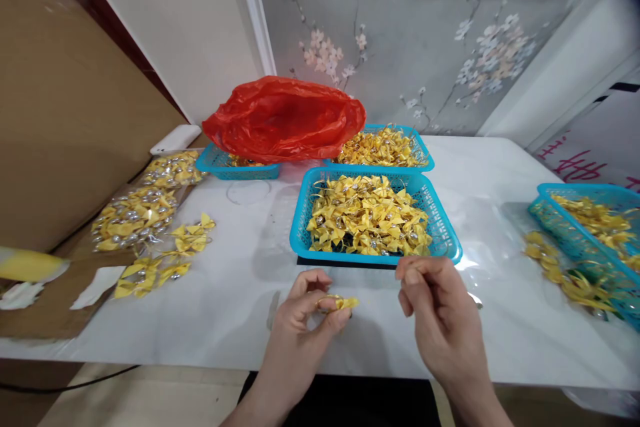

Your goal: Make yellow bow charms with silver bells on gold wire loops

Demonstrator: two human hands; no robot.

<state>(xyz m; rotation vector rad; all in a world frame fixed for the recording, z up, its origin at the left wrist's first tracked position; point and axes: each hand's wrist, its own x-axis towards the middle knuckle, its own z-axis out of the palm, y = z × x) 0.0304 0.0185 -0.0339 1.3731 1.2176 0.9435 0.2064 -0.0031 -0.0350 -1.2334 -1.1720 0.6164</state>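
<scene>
My left hand [305, 320] pinches a small yellow ribbon bow [345, 303] with a thin golden loop, above the white table in front of the middle basket. To its right, my right hand [440, 307] is closed, thumb against forefinger, near the basket's front right corner. Whatever sits between those fingertips is too small to make out. Just beyond both hands stands a blue plastic basket [299, 227] heaped with yellow ribbon bows [370, 213] that carry silvery beads.
Behind stand a second blue basket [425, 153] of bows and a red plastic bag [285, 120] over another basket [240, 172]. Bagged bows [135, 217] and loose bows [155, 273] lie left. At right, a blue basket [565, 233] has bows [585, 287] beside it.
</scene>
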